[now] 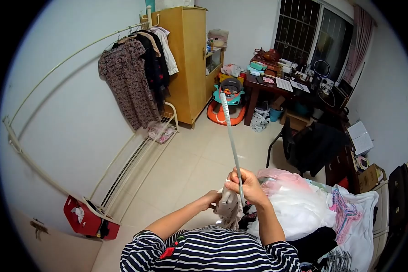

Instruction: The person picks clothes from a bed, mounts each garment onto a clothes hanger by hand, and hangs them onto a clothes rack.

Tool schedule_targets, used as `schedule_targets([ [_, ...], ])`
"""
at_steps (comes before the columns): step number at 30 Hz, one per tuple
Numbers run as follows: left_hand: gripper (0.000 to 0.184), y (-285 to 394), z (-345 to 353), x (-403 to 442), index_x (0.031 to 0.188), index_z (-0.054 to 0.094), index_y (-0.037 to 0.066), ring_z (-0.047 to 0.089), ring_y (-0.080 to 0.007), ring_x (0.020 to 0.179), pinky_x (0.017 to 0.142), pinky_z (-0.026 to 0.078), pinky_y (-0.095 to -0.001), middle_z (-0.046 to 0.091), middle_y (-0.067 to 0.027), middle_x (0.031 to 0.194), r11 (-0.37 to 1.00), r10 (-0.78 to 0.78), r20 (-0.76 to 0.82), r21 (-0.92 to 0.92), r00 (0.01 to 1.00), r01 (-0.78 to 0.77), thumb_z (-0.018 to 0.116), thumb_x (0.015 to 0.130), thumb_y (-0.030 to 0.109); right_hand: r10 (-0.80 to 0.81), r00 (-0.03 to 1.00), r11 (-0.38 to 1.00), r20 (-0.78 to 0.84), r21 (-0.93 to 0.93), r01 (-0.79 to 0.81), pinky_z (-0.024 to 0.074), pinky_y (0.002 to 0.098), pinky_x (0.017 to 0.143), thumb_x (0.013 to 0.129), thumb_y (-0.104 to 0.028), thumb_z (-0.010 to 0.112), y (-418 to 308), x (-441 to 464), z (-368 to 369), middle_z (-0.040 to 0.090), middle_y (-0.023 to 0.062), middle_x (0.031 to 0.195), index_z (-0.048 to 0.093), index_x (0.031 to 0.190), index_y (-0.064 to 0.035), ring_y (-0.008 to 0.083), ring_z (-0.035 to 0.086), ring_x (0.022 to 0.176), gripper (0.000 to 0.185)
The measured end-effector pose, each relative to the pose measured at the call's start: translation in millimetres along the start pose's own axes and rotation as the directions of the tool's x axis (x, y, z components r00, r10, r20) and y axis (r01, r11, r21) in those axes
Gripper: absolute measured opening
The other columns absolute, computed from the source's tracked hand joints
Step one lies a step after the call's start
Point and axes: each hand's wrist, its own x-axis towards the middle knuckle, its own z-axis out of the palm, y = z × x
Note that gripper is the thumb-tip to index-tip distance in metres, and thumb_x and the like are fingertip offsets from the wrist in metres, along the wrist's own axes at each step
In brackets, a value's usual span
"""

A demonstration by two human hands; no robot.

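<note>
Close in front of the striped shirt, my left hand (209,199) is closed on the side of a crumpled, light patterned cloth (229,209). My right hand (247,185) grips a long, thin grey-white rod (231,136) near its lower end, with its fingers at the top edge of the cloth. The rod points up and away over the floor; its far end looks ribbed. Part of the cloth hangs below both hands, and its lower edge lies near the shirt. Some fingertips of my left hand are hidden behind the cloth.
A bed at the right holds white and pink fabric (294,204), small pink hangers (344,213) and metal hangers (337,262). A clothes rack (54,65) with a patterned dress (128,81) stands left. Beyond are a wardrobe (186,63), baby walker (231,97), desk (276,86) and draped chair (315,143).
</note>
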Motion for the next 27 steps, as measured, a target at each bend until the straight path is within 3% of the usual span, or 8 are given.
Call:
schedule_targets([
  [4, 0.02, -11.2, -28.2, -7.3, 0.099, 0.056, 0.001, 0.061, -0.0191, 0.071, 0.06, 0.054, -0.0329, 0.059, -0.0105, 0.091, 0.991, 0.064, -0.125, -0.106, 0.99, -0.078, 0.057, 0.081, 0.009, -0.018, 0.999, 1.0, -0.045, -0.021, 0.017, 0.0367, 0.0191, 0.054, 0.08, -0.006, 0.067, -6.7, -3.2, -11.3, 0.049, -0.0032, 0.071, 0.04, 0.07, -0.0116, 0.0039, 0.043, 0.062, 0.03],
  [7, 0.031, -15.9, -36.6, -17.6, 0.113, 0.049, -0.007, 0.062, -0.0315, 0.099, 0.09, 0.05, -0.0497, 0.059, -0.0208, 0.106, 0.925, 0.026, -0.033, -0.377, 0.999, -0.036, 0.048, 0.085, 0.006, -0.017, 0.986, 1.0, -0.167, 0.018, 0.02, 0.0338, 0.0189, 0.05, 0.079, -0.002, 0.067, -11.3, -4.2, -13.6, 0.053, 0.0007, 0.07, 0.04, 0.07, -0.0115, 0.0048, 0.043, 0.058, 0.03],
  [11, 0.047, -19.9, -46.2, -22.2, 0.128, 0.033, -0.007, 0.05, -0.0424, 0.113, 0.097, 0.04, -0.0583, 0.048, -0.0278, 0.121, 0.672, 0.039, -0.067, -0.737, 0.997, -0.076, 0.036, 0.082, -0.001, -0.024, 0.987, 0.999, -0.158, 0.036, 0.03, 0.0334, 0.0187, 0.05, 0.079, -0.002, 0.067, 5.8, 2.3, -16.8, 0.053, 0.0002, 0.07, 0.041, 0.071, -0.0117, 0.0045, 0.043, 0.058, 0.029],
  [18, 0.05, 3.1, -73.6, -32.4, 0.124, 0.043, -0.004, 0.055, -0.0348, 0.11, 0.098, 0.044, -0.0483, 0.055, -0.0206, 0.117, 0.469, -0.018, -0.306, -0.844, 0.952, -0.262, 0.037, 0.075, 0.004, 0.063, 0.973, 0.998, -0.224, 0.01, -0.063, 0.033, 0.0185, 0.05, 0.08, -0.005, 0.068, 15.3, 8.6, -20.5, 0.051, -0.0029, 0.068, 0.043, 0.072, -0.0124, 0.0039, 0.043, 0.057, 0.027],
  [20, 0.039, 6.6, -68.0, -41.5, 0.113, 0.046, -0.005, 0.063, -0.029, 0.085, 0.076, 0.053, -0.0443, 0.059, -0.0186, 0.099, 0.432, 0.071, -0.528, -0.748, 0.846, -0.504, 0.042, 0.076, 0.006, 0.08, 0.96, 0.997, -0.267, 0.015, -0.079, 0.033, 0.0183, 0.05, 0.08, -0.006, 0.068, 21.2, 12.4, -24.2, 0.051, -0.0037, 0.068, 0.044, 0.073, -0.0124, 0.0037, 0.043, 0.057, 0.026],
  [22, 0.029, -3.6, -92.5, -49.7, 0.106, 0.051, -0.004, 0.058, -0.016, 0.061, 0.054, 0.049, -0.0299, 0.061, -0.0119, 0.088, 0.721, 0.314, -0.489, -0.435, 0.814, -0.54, 0.045, 0.083, 0.011, 0.044, 0.938, 0.997, -0.343, -0.049, -0.064, 0.0331, 0.0183, 0.049, 0.08, -0.006, 0.069, 30.9, 16.3, -27.9, 0.05, -0.0048, 0.067, 0.045, 0.074, -0.0119, 0.0032, 0.043, 0.056, 0.025],
  [25, 0.023, 14.3, -77.7, -71.4, 0.1, 0.055, -0.003, 0.049, -0.0081, 0.05, 0.044, 0.039, -0.0231, 0.06, -0.0069, 0.082, 0.808, 0.523, -0.516, 0.046, 0.678, -0.588, 0.045, 0.089, 0.015, 0.048, 0.947, 0.997, -0.318, -0.035, -0.062, 0.0337, 0.0184, 0.049, 0.08, -0.007, 0.069, 38.1, 17.1, -28.8, 0.049, -0.005, 0.067, 0.046, 0.074, -0.0115, 0.0031, 0.043, 0.056, 0.024],
  [27, 0.022, 9.8, -82.8, -70.3, 0.099, 0.055, -0.002, 0.052, -0.0088, 0.053, 0.047, 0.042, -0.024, 0.06, -0.0069, 0.083, 0.805, 0.548, -0.53, 0.124, 0.647, -0.58, 0.044, 0.091, 0.015, 0.057, 0.945, 0.996, -0.321, -0.04, -0.074, 0.0339, 0.0185, 0.049, 0.08, -0.007, 0.069, 39.3, 19.3, -27.9, 0.049, -0.0051, 0.066, 0.046, 0.074, -0.0115, 0.0031, 0.043, 0.056, 0.024],
])
